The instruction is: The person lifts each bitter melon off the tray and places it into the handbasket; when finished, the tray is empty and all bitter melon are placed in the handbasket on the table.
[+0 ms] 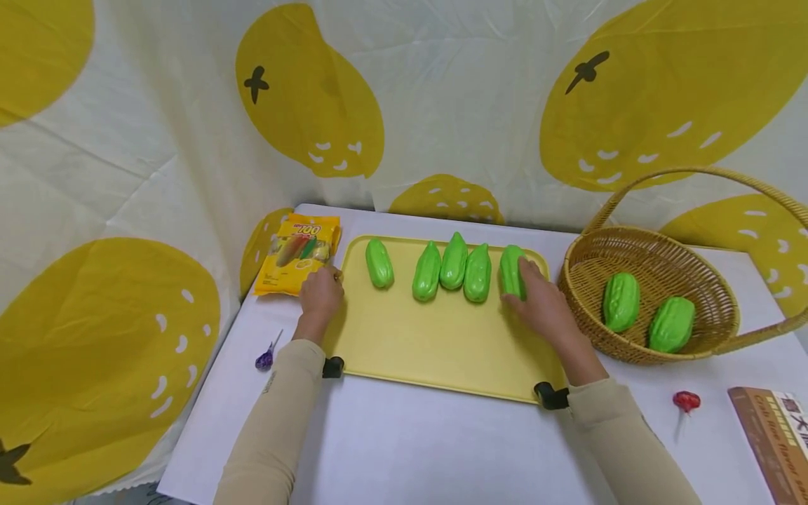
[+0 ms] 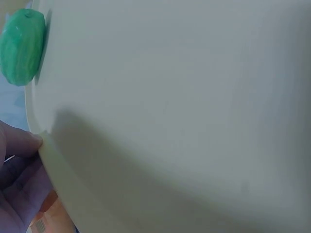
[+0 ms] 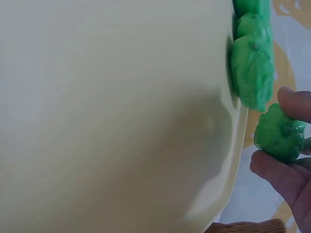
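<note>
A yellow tray (image 1: 435,344) lies on the white table. My left hand (image 1: 320,298) pinches its left rim between thumb and fingers, seen close up in the left wrist view. At the far right of the tray, my right hand (image 1: 546,308) grips a glossy green bitter melon (image 1: 510,265); in the right wrist view, thumb and fingers close around that melon (image 3: 278,136). Three more bitter melons (image 1: 453,263) sit side by side along the tray's back, and a single bitter melon (image 1: 379,264) lies apart near the back left corner.
Right of the tray stands a wicker basket (image 1: 583,324) with a tall handle, holding two bitter melons (image 1: 621,301). A yellow snack bag (image 1: 297,256) and purple lollipop (image 1: 265,360) lie left; a red lollipop (image 1: 686,401) and brown box (image 1: 770,435) lie at the front right.
</note>
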The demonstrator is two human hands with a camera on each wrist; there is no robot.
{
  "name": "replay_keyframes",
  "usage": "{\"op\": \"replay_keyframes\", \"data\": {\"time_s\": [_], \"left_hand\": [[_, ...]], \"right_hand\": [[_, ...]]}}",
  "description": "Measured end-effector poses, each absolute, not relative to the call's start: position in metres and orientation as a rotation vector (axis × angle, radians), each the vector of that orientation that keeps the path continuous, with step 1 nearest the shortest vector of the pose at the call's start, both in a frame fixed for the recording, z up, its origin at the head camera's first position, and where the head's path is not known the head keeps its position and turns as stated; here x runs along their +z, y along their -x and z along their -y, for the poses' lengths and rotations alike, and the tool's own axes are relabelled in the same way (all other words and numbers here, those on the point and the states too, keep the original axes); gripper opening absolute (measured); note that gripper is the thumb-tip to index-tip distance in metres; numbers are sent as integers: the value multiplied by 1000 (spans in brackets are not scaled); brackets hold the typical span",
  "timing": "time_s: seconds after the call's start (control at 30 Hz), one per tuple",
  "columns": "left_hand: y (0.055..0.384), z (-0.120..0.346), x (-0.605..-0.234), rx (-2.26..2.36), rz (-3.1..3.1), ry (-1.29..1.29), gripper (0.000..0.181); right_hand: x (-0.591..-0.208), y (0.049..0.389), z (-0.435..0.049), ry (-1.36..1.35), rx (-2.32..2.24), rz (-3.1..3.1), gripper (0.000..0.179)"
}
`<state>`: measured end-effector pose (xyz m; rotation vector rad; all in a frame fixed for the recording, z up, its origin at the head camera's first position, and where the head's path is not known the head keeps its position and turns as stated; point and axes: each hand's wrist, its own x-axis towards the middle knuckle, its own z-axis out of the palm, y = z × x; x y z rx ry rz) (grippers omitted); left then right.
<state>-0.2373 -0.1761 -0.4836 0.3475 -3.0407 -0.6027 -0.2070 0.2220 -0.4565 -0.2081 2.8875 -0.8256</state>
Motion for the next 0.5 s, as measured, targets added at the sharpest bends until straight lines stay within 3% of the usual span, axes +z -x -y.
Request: {"op": "replay_keyframes", "data": {"time_s": [0.5], "left_hand": [[237,177,-485,-628,3034,-359,24]], "right_hand": [[-430,182,-216,328,-900,-3002,83]]}}
